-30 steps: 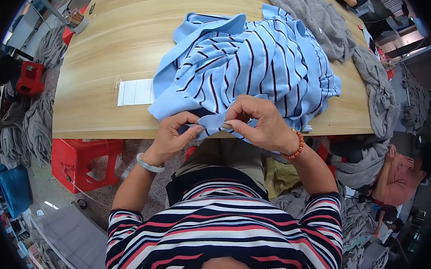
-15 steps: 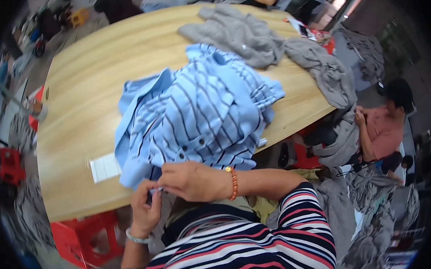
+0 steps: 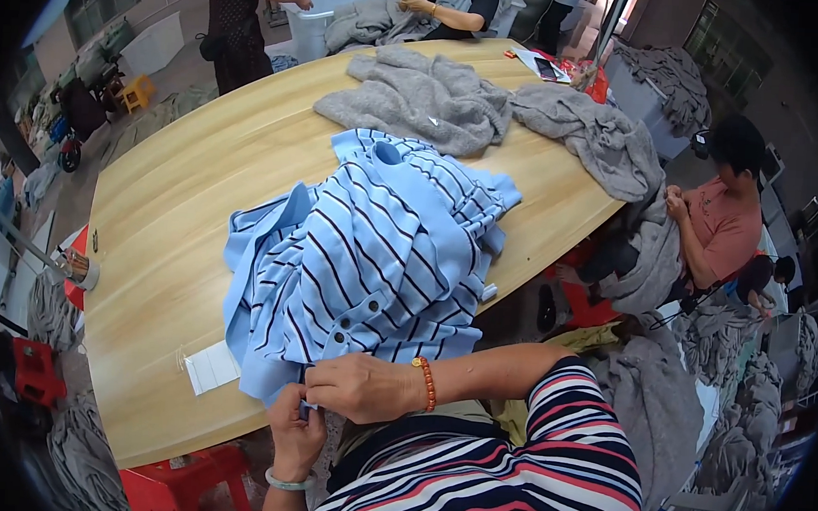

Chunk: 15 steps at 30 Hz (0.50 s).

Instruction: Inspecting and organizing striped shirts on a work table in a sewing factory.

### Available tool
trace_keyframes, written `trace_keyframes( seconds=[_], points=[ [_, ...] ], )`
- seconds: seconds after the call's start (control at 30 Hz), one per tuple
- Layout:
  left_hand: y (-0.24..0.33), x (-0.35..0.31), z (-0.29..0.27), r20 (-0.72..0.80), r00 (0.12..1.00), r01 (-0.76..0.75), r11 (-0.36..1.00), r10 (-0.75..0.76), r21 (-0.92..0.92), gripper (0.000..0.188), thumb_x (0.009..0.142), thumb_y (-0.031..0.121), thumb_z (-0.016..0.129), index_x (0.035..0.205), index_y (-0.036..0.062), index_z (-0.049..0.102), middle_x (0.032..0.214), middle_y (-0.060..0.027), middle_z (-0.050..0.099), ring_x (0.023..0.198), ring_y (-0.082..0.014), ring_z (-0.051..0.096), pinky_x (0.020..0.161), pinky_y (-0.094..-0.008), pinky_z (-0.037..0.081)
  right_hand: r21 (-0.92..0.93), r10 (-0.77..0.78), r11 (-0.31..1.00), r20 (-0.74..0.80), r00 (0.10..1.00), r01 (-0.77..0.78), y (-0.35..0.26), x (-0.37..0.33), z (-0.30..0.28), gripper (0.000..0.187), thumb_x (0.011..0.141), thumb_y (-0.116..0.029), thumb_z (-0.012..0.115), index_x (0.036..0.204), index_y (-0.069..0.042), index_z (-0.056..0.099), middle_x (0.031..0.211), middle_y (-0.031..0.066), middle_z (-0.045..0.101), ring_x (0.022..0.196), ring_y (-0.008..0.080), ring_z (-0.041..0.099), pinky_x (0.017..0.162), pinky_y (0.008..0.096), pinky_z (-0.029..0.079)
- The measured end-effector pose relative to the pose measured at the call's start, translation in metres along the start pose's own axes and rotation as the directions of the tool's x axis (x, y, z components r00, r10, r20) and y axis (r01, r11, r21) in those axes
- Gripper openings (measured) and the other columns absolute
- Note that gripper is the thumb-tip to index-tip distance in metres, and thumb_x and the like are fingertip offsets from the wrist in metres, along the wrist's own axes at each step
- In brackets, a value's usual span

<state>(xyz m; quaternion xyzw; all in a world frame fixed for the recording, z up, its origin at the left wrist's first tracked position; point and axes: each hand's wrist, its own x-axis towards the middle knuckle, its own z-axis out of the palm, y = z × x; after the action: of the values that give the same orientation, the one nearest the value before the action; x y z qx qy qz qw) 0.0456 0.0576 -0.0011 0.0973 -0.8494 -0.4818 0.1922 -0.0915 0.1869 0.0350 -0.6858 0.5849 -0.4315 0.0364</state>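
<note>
At the worktop's [image 3: 161, 250] near edge, the left hand [image 3: 295, 443] and right hand [image 3: 368, 387] meet, 2 grips pinched closed on the near end of a blue striped garment [image 3: 363, 243]. A white card [image 3: 212, 369] lies to its left. The bulk stretches ahead across the worktop, long axis slanting away rightward, the right hand nearer it. Grey fabric [image 3: 418, 102] lies toward the far edge.

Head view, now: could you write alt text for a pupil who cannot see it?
A person's left hand and right hand pinch the near edge of a light-blue striped knit garment on a wood-grain table; grey knitwear lies beyond.
</note>
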Motion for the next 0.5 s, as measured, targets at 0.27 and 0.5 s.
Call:
trace_keyframes(
  seconds=[0.27, 0.5],
  points=[
    [-0.025, 0.002, 0.008, 0.382, 0.896, 0.353, -0.160, -0.225, -0.922, 0.034, 0.086, 0.012, 0.057, 0.117, -0.0007, 0.050, 0.103, -0.0103, 0.061, 0.091, -0.0220, 0.060, 0.089, -0.0339, 0.046, 0.126, 0.027, 0.992, 0.038, 0.999, -0.031, -0.010, -0.002, -0.004, 0.020, 0.074, 0.001, 0.059, 0.092, 0.003, 0.054, 0.090, 0.0148, 0.053, 0.079, 0.0305, 0.059, 0.065, 0.0369, 0.048],
    [-0.028, 0.011, 0.019, 0.112, 0.775, 0.241, 0.128, -0.621, -0.962, 0.009, 0.089, 0.012, 0.060, 0.090, 0.0061, 0.054, 0.068, -0.0029, 0.055, 0.059, -0.0125, 0.052, 0.057, -0.0254, 0.044, 0.179, -0.033, 0.984, 0.064, 0.997, 0.021, -0.011, -0.001, -0.010, 0.012, 0.078, -0.001, 0.058, 0.089, 0.001, 0.053, 0.092, 0.0138, 0.053, 0.081, 0.0301, 0.059, 0.067, 0.0372, 0.049]
  ],
)
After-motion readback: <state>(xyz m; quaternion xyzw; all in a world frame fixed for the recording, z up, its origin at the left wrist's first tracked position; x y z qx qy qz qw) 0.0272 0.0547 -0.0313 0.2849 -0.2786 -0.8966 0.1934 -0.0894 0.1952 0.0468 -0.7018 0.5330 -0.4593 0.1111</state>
